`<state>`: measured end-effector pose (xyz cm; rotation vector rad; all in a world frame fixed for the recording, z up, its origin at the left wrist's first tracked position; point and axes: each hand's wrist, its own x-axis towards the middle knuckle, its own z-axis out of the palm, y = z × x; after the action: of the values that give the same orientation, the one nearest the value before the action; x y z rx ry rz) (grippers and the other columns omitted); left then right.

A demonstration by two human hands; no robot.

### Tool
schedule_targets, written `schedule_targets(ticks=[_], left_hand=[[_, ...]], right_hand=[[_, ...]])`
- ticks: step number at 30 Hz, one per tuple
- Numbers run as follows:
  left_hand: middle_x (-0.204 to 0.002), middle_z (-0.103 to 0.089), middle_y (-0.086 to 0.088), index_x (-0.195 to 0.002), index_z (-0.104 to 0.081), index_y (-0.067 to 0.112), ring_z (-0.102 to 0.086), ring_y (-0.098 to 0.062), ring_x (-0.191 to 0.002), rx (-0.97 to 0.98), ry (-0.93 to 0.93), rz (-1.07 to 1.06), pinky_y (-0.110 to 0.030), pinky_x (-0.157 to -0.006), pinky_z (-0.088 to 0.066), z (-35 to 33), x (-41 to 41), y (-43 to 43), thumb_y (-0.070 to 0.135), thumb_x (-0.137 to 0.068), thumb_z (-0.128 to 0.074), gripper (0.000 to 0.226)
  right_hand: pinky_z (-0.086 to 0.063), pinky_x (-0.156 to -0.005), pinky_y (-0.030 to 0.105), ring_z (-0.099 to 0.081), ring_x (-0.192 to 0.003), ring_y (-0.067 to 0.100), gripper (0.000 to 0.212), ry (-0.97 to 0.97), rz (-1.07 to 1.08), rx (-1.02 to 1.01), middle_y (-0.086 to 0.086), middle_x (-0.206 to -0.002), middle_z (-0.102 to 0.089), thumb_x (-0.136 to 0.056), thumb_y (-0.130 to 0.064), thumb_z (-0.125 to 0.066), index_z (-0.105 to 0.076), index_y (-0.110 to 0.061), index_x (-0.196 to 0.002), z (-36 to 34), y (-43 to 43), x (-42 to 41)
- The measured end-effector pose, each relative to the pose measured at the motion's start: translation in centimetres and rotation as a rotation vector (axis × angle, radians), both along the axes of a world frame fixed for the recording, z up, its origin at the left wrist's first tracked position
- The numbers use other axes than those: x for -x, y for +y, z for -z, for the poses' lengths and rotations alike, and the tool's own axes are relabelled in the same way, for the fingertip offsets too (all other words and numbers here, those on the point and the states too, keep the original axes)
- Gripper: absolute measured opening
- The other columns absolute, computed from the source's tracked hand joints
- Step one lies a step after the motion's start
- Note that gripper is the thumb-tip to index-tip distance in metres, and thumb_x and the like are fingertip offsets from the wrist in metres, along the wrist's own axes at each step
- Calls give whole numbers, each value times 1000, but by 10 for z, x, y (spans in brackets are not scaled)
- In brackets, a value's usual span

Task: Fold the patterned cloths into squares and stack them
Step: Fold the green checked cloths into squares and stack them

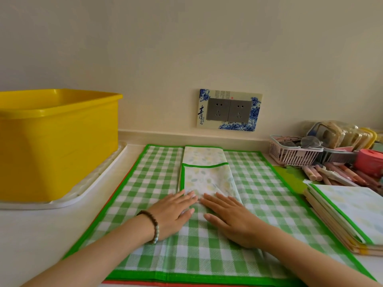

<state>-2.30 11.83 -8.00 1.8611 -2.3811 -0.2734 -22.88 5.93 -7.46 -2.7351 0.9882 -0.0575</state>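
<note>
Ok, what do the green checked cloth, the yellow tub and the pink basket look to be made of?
Green checked cloth: woven fabric, matte; diagonal weave shows in the checks, and it creases softly. Yellow tub: moulded plastic, glossy; light glints along its rim. Pink basket: probably plastic too, with thin moulded slats.

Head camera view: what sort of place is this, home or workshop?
Probably a home, at a counter along a wall: a decorated double wall socket, a yellow plastic tub on a white tray, and a pink basket of small odds and ends.
</note>
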Motion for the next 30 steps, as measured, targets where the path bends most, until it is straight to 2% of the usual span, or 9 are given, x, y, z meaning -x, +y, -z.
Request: schedule_targets(ticks=[7,13,15,17,19,21,24,27,30], left_hand=[[-155,8,18,-150,-1,32,13,0,-141,-15,9,-5,-25,-117,5,3,-2,3,46,-100,-14,53],[-153,13,20,-149,4,32,19,4,-138,-31,5,-3,-23,-115,9,5,-2,4,47,-99,-12,54],[-153,14,20,-148,5,33,20,4,-137,-33,0,-5,-24,-116,10,5,-2,4,47,-99,-11,54],[-153,14,20,-148,5,33,20,4,-136,-34,3,-9,-24,-116,10,6,-2,4,49,-98,-10,55],[-153,14,19,-148,5,33,21,5,-135,-34,7,-8,-23,-115,11,6,-3,3,58,-91,-3,63],[-154,11,19,-148,2,33,19,6,-135,-14,34,-21,-22,-114,10,6,-3,4,66,-80,3,75],[-155,3,18,-149,-5,30,9,7,-135,20,115,-96,-20,-113,5,7,-4,3,56,-93,-12,63],[-156,-4,17,-150,-9,27,2,8,-135,41,152,-121,-16,-110,3,7,-4,3,52,-97,-21,60],[-155,-8,16,-149,-13,27,-3,1,-141,56,156,-127,-15,-108,0,7,-5,2,52,-96,-23,60]], right_hand=[[7,-116,22,8,-139,-10,55,15,4,-20,-30,-151,1,-92,-60,-13,-5,-48,-145,-3,-10,33],[8,-114,19,9,-138,-14,71,13,42,-71,-32,-151,4,-73,-81,3,0,-55,-140,1,-18,68],[3,-116,22,1,-141,-8,62,-10,66,-108,-28,-152,-3,-83,-72,-9,-7,-51,-141,-4,-18,67],[-12,-118,26,-17,-140,-1,48,-77,123,-124,-22,-151,-22,-95,-51,-29,-24,-43,-143,-14,-20,63],[-25,-113,26,-32,-135,3,45,-117,164,-35,-18,-146,-35,-97,-43,-39,-33,-39,-141,-22,-24,59],[-26,-111,24,-33,-135,4,48,-83,136,99,-19,-147,-34,-95,-44,-43,-31,-39,-142,-27,-28,53],[-27,-110,23,-37,-134,5,51,25,77,214,-16,-148,-35,-94,-41,-48,-32,-36,-143,-31,-36,42],[-37,-106,24,-48,-125,7,47,98,76,236,-15,-143,-44,-95,-32,-48,-38,-34,-141,-35,-41,35],[-40,-105,26,-51,-123,8,41,93,77,248,-15,-138,-50,-97,-27,-46,-45,-35,-137,-32,-46,31]])
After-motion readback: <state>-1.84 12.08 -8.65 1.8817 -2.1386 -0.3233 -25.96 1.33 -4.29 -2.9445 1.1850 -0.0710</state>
